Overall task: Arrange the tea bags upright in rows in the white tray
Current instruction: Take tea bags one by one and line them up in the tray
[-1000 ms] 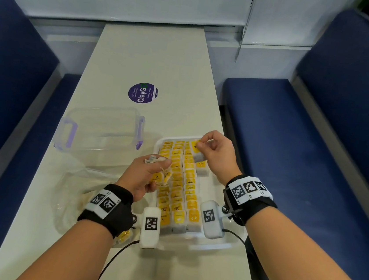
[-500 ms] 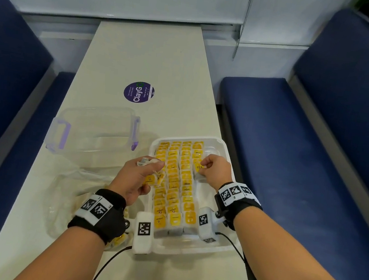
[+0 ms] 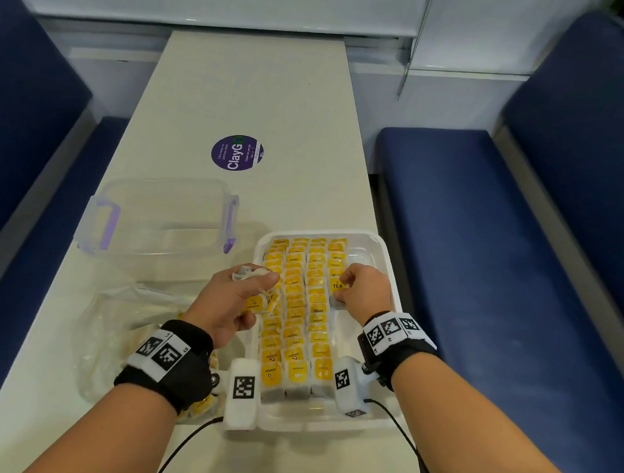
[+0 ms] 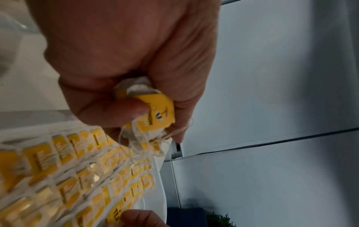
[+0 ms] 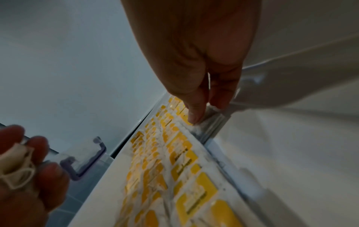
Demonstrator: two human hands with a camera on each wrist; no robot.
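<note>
A white tray (image 3: 388,262) lies on the table, packed with upright rows of tea bags (image 3: 296,312) with yellow tags. My right hand (image 3: 342,287) is over the rightmost row, thumb and fingers pinching one tea bag (image 3: 337,286) that stands at the near end of that short row. The right wrist view shows my fingertips (image 5: 195,119) on top of that bag (image 5: 207,122). My left hand (image 3: 259,292) hovers over the tray's left edge and grips a small bunch of tea bags (image 4: 155,113) with loose strings.
A clear plastic box (image 3: 157,215) with purple latches sits left of the tray. A crumpled clear bag (image 3: 112,334) with more tea bags lies under my left wrist. A purple sticker (image 3: 237,153) is farther up the table. Blue benches (image 3: 514,259) flank both sides.
My right hand came back from the tray's far end toward me along the rightmost row and lowered onto a bag. My left hand kept its bunch and barely moved.
</note>
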